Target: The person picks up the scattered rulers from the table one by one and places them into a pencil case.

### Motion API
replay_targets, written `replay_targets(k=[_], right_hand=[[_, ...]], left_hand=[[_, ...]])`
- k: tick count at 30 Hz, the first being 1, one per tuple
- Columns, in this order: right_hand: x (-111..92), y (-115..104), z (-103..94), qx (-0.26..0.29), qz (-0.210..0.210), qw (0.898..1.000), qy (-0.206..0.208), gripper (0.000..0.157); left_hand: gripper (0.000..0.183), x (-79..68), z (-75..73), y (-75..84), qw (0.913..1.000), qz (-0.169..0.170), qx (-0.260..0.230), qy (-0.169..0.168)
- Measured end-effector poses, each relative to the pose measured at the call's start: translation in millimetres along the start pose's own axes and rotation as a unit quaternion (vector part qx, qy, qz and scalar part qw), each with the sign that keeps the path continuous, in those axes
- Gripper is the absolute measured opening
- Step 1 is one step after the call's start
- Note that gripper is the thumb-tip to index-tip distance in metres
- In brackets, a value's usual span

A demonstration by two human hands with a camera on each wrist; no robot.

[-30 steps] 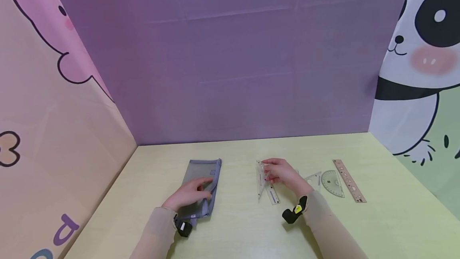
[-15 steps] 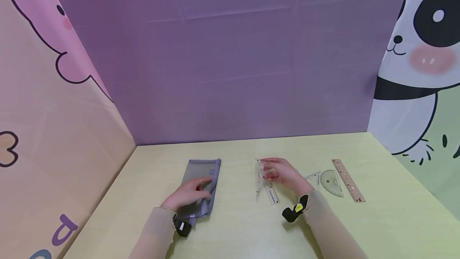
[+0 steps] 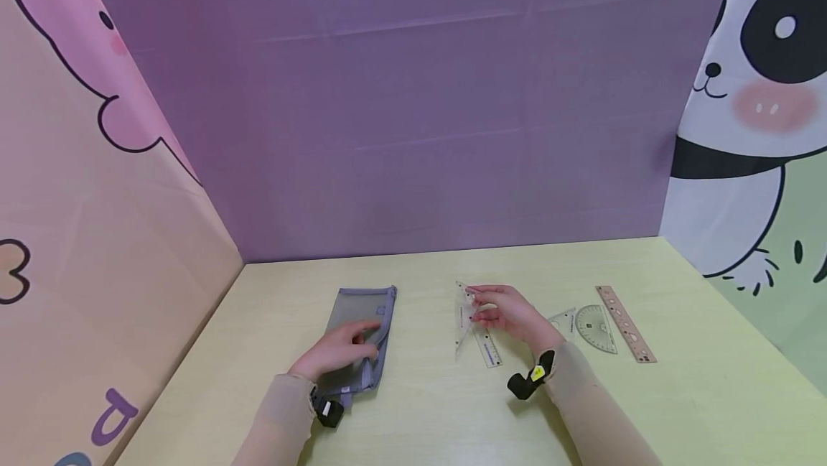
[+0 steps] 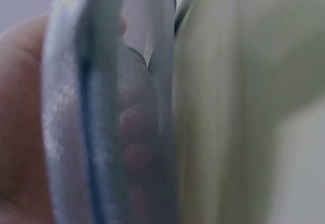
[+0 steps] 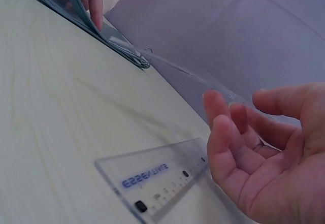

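Your right fingers [image 3: 486,289] pinch one lifted set square [image 3: 462,315], your left fingers [image 3: 363,325] curl on the mesh pouch [image 3: 357,302], leaving a clear ruler [image 3: 491,353] below, second set square [image 3: 566,322], protractor [image 3: 596,330] and pink ruler [image 3: 625,324] rightward, unlifted on the tabletop [image 3: 439,416].

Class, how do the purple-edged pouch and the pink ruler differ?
The purple-edged pouch is wide and greyish inside its edging; the pink ruler is a narrow strip. The left hand grips the purple-edged pouch, while neither hand touches the pink ruler. Both rest on the table.
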State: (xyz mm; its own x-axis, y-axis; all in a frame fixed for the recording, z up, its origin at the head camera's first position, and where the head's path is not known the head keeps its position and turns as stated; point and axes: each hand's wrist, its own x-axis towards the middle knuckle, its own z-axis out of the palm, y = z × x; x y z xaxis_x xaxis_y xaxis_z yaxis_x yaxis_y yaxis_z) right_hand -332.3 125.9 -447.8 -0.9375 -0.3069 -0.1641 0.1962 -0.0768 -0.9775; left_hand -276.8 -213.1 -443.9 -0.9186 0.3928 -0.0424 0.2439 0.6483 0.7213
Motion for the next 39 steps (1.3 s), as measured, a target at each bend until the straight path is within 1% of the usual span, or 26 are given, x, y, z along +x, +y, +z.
replay_targets(k=[8, 15, 22, 26, 28, 30, 33, 35, 37, 39], right_hand=[[-0.2, -0.6, -0.4, 0.012, 0.000, 1.000, -0.001, 0.044], [1.2, 0.9, -1.3, 0.020, -0.004, 1.000, -0.009, 0.044], [0.2, 0.6, 0.0, 0.025, 0.000, 1.000, -0.016, 0.046], [-1.3, -0.4, -0.6, 0.026, -0.009, 1.000, -0.012, 0.043], [-2.0, 0.2, -1.8, 0.025, -0.006, 1.000, -0.011, 0.041], [-2.4, 1.4, -2.6, 0.025, 0.000, 1.000, -0.013, 0.041], [-2.0, 2.4, -1.8, 0.027, 0.002, 0.999, -0.020, 0.043], [-1.4, 2.1, -0.4, 0.028, -0.004, 0.999, -0.022, 0.043], [-0.9, 1.8, 1.0, 0.028, -0.009, 0.999, -0.021, 0.043], [-0.8, 1.8, 1.6, 0.028, -0.004, 0.999, -0.022, 0.042]], left_hand=[[0.060, 0.6, -1.1, 1.5, 1.0000, 0.002, -0.004, -0.009], [0.060, -0.1, -1.3, 2.7, 0.9999, 0.005, -0.007, -0.009], [0.061, -2.2, -2.2, 3.9, 0.9999, -0.002, -0.007, -0.014], [0.061, -0.4, -1.3, 4.4, 0.9999, 0.006, -0.013, -0.010], [0.060, 0.0, 0.1, 4.0, 0.9998, 0.008, -0.013, -0.011], [0.060, -0.6, 1.6, 2.5, 0.9998, 0.003, -0.011, -0.013], [0.053, -3.1, 1.9, 1.6, 0.9996, -0.022, -0.012, -0.009], [0.042, -3.9, 0.7, 1.9, 0.9993, -0.033, -0.017, -0.001], [0.029, -4.2, -1.0, 3.1, 0.9991, -0.036, -0.023, 0.005], [0.022, -3.5, -2.2, 2.9, 0.9992, -0.031, -0.023, 0.004]])
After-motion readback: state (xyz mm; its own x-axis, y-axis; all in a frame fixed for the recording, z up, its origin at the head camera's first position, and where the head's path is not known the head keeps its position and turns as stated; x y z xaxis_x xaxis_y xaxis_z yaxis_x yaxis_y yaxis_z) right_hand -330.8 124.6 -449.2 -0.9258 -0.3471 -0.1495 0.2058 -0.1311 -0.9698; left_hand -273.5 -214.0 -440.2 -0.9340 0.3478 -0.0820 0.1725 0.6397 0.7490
